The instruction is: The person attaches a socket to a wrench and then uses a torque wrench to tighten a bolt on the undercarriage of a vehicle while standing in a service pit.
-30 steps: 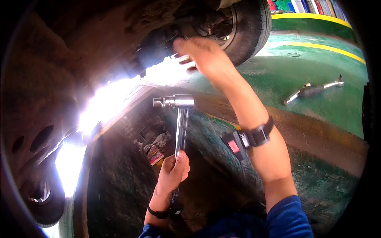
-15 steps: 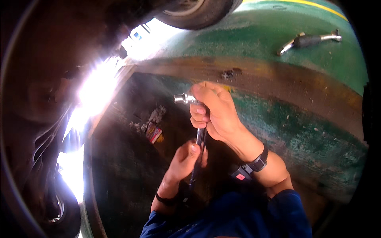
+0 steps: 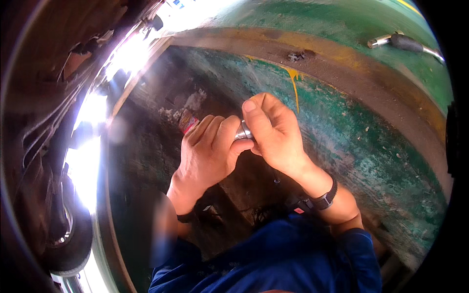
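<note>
In front of my chest, both hands meet on a socket wrench point(image 3: 243, 131); only a short silver piece of its head end shows between them. My left hand point(image 3: 209, 144) is closed round the socket end, fingers wrapped over the top and thumb below. On the other side, my right hand point(image 3: 274, 132) grips the wrench head, its thumb laid along the top. Most of the handle is hidden behind my right hand and in the dark below it.
A vehicle's underside point(image 3: 44, 107) with hanging cables fills the left, a tyre point(image 3: 73, 249) low there. Around me runs a pit with a green, worn wall point(image 3: 342, 146) and brown edge point(image 3: 332, 61). On the green floor lies a black-gripped silver tool point(image 3: 407, 43); a red packet point(image 3: 187, 121) sits beyond my left hand.
My left hand has moved from the wrench handle up to the socket and closed round it. My right hand keeps hold of the head, and the handle has swung out of sight. The view has shifted.
</note>
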`<state>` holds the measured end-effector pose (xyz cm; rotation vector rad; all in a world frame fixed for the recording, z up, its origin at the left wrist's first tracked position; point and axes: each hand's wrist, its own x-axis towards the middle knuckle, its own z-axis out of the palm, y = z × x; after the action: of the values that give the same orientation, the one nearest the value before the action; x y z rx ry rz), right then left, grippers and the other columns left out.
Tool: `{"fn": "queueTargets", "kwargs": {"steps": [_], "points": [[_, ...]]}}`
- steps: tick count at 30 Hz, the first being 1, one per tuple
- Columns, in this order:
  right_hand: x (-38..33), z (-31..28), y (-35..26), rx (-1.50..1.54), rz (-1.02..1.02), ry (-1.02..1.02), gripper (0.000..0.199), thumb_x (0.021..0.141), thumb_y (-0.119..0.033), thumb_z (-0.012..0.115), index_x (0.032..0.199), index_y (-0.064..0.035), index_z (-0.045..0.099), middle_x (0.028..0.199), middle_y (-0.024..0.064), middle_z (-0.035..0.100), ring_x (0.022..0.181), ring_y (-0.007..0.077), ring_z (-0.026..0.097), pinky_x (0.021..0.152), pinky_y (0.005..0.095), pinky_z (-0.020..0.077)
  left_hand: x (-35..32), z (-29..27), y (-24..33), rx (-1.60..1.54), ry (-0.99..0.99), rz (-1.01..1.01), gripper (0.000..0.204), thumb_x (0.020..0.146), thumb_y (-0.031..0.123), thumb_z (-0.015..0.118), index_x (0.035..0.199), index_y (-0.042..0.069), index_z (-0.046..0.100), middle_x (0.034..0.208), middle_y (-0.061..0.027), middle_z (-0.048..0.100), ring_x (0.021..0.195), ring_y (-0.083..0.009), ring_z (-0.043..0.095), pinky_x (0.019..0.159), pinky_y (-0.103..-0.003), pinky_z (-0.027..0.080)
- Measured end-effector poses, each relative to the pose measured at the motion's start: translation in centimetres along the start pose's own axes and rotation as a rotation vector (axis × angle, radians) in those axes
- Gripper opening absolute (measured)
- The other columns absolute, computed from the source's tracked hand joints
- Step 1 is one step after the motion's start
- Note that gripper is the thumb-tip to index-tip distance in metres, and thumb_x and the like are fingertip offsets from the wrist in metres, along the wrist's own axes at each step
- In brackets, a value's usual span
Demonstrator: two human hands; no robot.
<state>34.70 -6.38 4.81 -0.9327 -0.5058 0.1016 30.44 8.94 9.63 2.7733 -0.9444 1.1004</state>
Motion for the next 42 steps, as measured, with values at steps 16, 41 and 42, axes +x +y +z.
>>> {"fn": "queueTargets", "kwargs": {"steps": [16, 41, 42], "points": [[-4.5, -3.1, -1.7, 0.108, -0.056, 0.198, 0.012, 0.103, -0.011, 0.054, 0.092, -0.0084, 0.052, 0.075, -0.0026, 0.055, 0.064, 0.004, 0.051, 0.055, 0.0228, 0.043, -9.9, -2.7, 0.5, -0.238, 0.028, -0.551, 0.052, 0.102, 0.048, 0.053, 0.1, -0.004, 0.061, 0.066, -0.0026, 0.053, 0.054, -0.0102, 0.049, 0.051, -0.027, 0.038], [-4.2, -0.9, 1.9, -0.458, -0.295, 0.126, 0.015, 0.104, -0.017, 0.056, 0.1, -0.0032, 0.052, 0.063, 0.0039, 0.059, 0.057, 0.0076, 0.054, 0.052, 0.0276, 0.0445, -1.0, -0.2, 2.9, -0.742, -0.349, -0.458, 0.024, 0.104, 0.014, 0.051, 0.085, 0.0, 0.055, 0.066, -0.0158, 0.053, 0.054, -0.0308, 0.049, 0.053, -0.037, 0.042], [-4.1, -0.8, 2.3, -0.458, -0.298, 0.146, 0.016, 0.104, -0.018, 0.056, 0.1, -0.0029, 0.052, 0.064, 0.0045, 0.059, 0.057, 0.0081, 0.054, 0.052, 0.0279, 0.0447, -1.1, 0.2, 3.2, -0.689, -0.288, -0.454, 0.023, 0.104, 0.013, 0.051, 0.086, 0.0, 0.056, 0.067, -0.017, 0.055, 0.055, -0.0327, 0.052, 0.053, -0.038, 0.043]]}}
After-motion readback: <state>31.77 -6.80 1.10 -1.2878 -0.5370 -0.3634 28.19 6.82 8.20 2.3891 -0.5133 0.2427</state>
